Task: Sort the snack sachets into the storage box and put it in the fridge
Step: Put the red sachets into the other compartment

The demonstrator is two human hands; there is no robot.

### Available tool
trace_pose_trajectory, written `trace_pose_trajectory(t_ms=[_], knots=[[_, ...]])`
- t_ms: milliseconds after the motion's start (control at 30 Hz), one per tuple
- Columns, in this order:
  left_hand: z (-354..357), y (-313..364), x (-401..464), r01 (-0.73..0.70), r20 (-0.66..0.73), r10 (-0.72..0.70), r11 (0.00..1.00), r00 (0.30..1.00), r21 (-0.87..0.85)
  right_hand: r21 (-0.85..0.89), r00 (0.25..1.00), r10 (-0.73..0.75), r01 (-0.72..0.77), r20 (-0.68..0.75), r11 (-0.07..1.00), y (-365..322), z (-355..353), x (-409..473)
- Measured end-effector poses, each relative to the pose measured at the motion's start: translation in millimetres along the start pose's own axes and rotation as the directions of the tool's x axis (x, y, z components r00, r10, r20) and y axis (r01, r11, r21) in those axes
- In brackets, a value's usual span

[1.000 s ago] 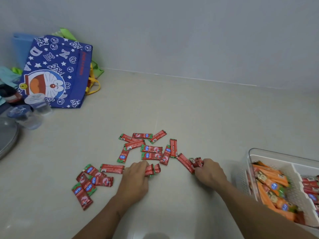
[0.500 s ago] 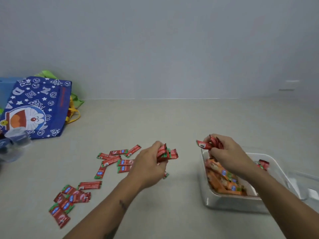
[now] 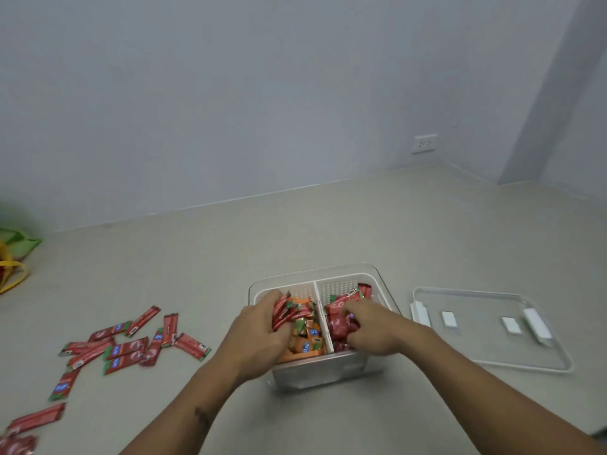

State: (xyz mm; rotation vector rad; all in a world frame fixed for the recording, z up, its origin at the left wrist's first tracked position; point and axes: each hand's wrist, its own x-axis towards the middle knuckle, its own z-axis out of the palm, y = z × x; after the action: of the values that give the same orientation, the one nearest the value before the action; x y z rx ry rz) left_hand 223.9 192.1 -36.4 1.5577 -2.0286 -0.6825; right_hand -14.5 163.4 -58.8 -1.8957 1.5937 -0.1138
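A clear storage box (image 3: pixel 323 372) with a white divided insert stands on the floor in front of me. Orange sachets (image 3: pixel 307 343) fill its left compartment, red ones its right. My left hand (image 3: pixel 259 333) grips a bundle of red sachets (image 3: pixel 289 311) above the left compartment. Over the right compartment, my right hand (image 3: pixel 374 326) has its fingers curled round red sachets (image 3: pixel 340 315) at the top of the pile. Several more red sachets (image 3: pixel 131 346) lie scattered on the floor to the left.
The box's clear lid (image 3: pixel 486 326) lies flat on the floor to the right of the box. A green and yellow bag edge (image 3: pixel 13 257) shows at the far left. A wall socket (image 3: pixel 425 143) sits low on the wall behind.
Both hands have carried their red sachets from above the floor to over the box, and my view has swung right so the lid shows.
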Motion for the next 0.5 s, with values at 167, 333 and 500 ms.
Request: trace_pose_trajectory(t_ms=[167, 333, 500], knots=[[14, 17, 13, 0.014, 0.016, -0.015, 0.998, 1.0, 0.063, -0.021, 0.992, -0.123, 0.122, -0.011, 0.992, 12, -9, -22], [27, 37, 36, 0.02, 0.082, -0.03, 0.992, 0.996, 0.126, -0.485, 0.961, -0.275, 0.23, -0.023, 0.844, 17, 14, -48], [49, 60, 71, -0.034, 0.201, -0.003, 0.984, 0.98, 0.178, -0.572, 0.934, -0.327, 0.19, -0.146, 0.798, 22, 26, -41]])
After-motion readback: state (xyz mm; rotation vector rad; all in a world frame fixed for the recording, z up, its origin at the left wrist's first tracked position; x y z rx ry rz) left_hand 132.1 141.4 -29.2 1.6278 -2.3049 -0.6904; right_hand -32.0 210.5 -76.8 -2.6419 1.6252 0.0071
